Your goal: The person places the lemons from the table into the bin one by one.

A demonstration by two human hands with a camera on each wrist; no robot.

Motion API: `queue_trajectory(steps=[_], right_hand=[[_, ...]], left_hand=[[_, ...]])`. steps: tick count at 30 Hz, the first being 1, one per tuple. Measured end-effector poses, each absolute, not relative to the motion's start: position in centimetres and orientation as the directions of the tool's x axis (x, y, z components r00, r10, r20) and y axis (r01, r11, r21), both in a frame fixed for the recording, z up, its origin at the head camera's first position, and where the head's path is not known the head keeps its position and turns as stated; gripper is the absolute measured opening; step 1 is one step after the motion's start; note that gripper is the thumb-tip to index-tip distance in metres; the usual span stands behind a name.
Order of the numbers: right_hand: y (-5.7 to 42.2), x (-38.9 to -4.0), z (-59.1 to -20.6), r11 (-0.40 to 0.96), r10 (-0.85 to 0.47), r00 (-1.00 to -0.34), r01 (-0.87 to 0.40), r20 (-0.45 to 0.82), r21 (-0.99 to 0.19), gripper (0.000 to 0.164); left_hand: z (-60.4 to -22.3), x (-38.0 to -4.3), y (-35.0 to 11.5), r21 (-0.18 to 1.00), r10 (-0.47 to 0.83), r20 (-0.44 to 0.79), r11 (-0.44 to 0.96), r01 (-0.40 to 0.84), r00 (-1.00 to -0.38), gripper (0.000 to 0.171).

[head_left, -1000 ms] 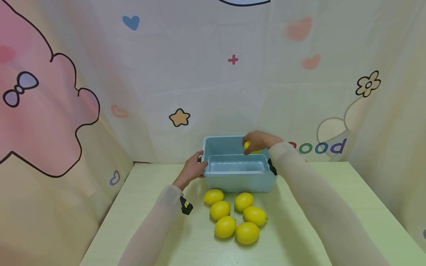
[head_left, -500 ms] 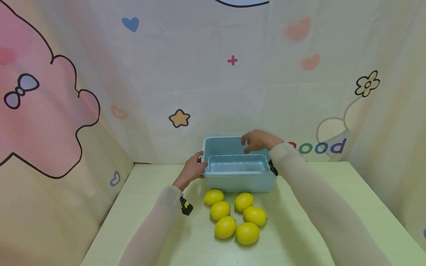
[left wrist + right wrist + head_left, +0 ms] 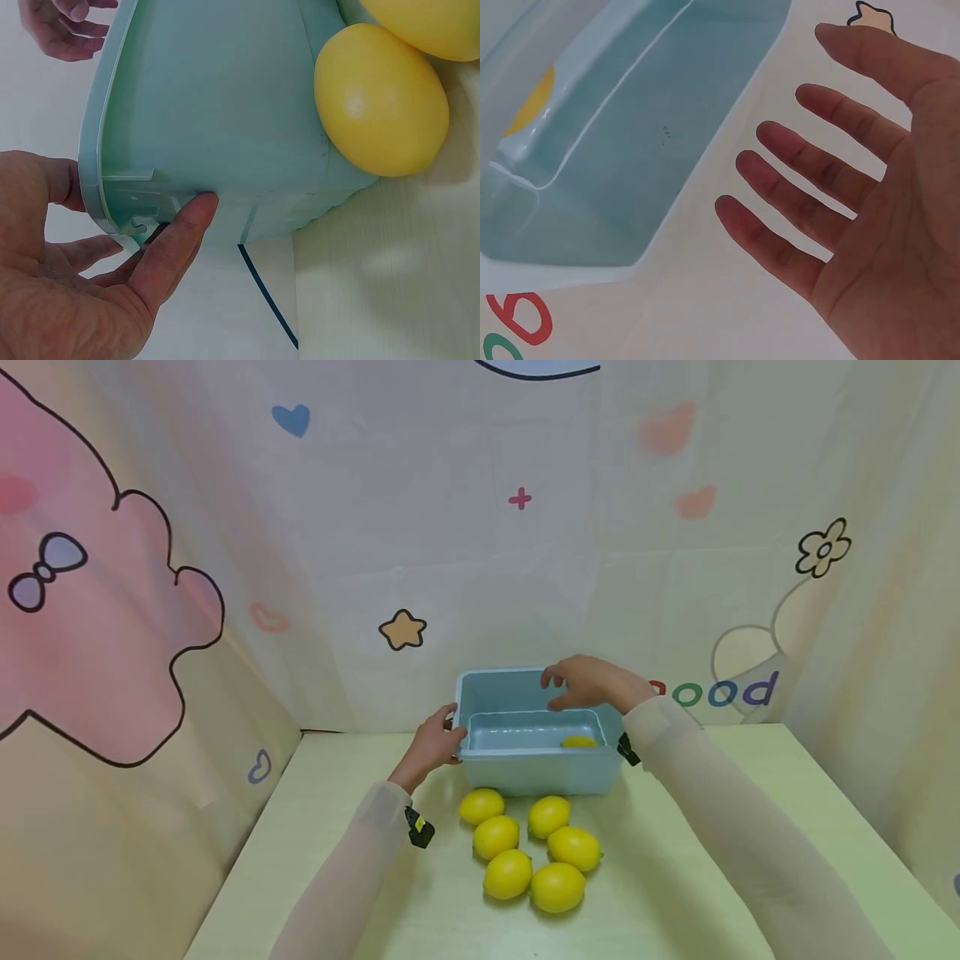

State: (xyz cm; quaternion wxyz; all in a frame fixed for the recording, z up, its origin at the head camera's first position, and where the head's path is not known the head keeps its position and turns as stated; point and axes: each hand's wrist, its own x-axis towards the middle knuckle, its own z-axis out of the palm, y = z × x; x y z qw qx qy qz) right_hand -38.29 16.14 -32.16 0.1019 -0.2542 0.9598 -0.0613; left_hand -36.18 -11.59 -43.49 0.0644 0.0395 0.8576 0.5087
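A light blue plastic bin stands at the back of the table. My left hand grips its left end, thumb and fingers on either side of the rim in the left wrist view. Over the bin's right part is my right hand, with nothing in it. The right wrist view shows its fingers spread and relaxed. One lemon lies inside the bin at the right, partly hidden by the front wall. Several more lemons lie in two short rows on the table before the bin.
The pale wooden table ends against a printed curtain close behind the bin. More curtain hangs at both sides. Each wrist carries a small black device.
My right hand has let go of the lemon it held, which now shows on the bin's floor. That hand has shifted slightly right. The left hand keeps its place on the bin.
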Motion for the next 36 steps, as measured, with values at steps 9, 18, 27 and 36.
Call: queue_trajectory(steps=[9,18,27,36], right_hand=[[17.0,-36.0,-32.1,0.83,-0.547,-0.834,-0.53,-0.069,-0.174,0.041],[17.4,-33.8,-31.9,0.802,-0.583,-0.812,-0.581,0.03,-0.137,0.041],[17.8,-31.4,-32.2,0.789,-0.59,-0.798,-0.602,0.121,-0.122,0.043],[18.4,-29.5,-33.5,0.765,-0.601,-0.757,-0.638,0.256,-0.088,0.043]], left_hand=[[-43.4,-36.0,-11.6,0.878,0.14,-0.063,0.478,0.012,-0.988,0.063],[-43.5,-36.0,-11.5,0.882,0.142,-0.066,0.471,0.009,-0.988,0.063],[-43.5,-36.1,-11.6,0.889,0.151,-0.067,0.457,0.009,-0.986,0.064],[-43.4,-35.9,-11.4,0.885,0.144,-0.06,0.465,0.014,-0.988,0.064]])
